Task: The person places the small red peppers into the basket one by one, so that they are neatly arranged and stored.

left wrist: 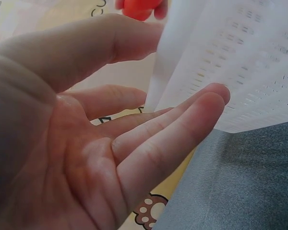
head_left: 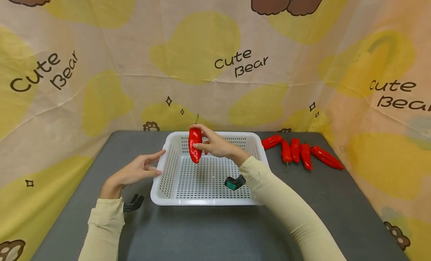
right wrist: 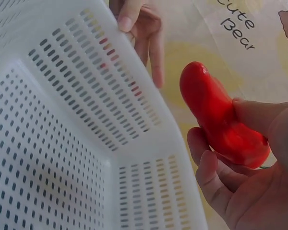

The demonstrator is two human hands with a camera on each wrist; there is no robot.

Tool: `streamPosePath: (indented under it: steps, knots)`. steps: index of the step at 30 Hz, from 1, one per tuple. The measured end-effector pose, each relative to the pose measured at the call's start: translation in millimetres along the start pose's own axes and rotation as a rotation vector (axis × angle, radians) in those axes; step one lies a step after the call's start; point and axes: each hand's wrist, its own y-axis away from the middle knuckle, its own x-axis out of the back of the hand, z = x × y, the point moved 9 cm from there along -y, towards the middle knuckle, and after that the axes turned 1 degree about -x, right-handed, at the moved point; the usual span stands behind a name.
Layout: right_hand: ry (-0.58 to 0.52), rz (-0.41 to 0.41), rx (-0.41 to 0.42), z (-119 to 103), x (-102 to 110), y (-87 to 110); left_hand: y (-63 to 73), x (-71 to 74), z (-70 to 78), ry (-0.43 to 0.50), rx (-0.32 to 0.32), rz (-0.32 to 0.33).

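Curtained booth: bear-print cloth (head_left: 195, 47) behind and beside grey table (head_left: 202, 233).

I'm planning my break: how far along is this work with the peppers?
Done: the white basket stands on the table, left hand at its rim; its visible floor shows no peppers. In hand: the right hand holds one red pepper over the basket. Probably left: five red peppers lying on the table to its right.

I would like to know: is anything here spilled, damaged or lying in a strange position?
No, nothing stands out. The basket stands upright on the table; the loose peppers at its right and the held pepper in the right hand show no visible damage.
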Motion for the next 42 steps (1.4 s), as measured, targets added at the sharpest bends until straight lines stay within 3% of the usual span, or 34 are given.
streamPosePath:
  steps: [9,23,34,42]
  knots:
    - [-0.003,-0.077,-0.029,7,-20,-9.6,0.0,2.2,0.2,0.002,-0.028,-0.002]
    - [0.002,-0.172,-0.092,13,-43,-12.0,1.4,5.3,-3.6,-0.041,0.004,0.007]
    - [-0.013,-0.261,-0.090,25,-62,-10.2,0.3,3.8,-6.6,-0.042,0.023,0.013]
    - [0.024,-0.263,-0.085,30,-67,-9.2,-2.7,6.0,-3.2,-0.061,0.011,0.041]
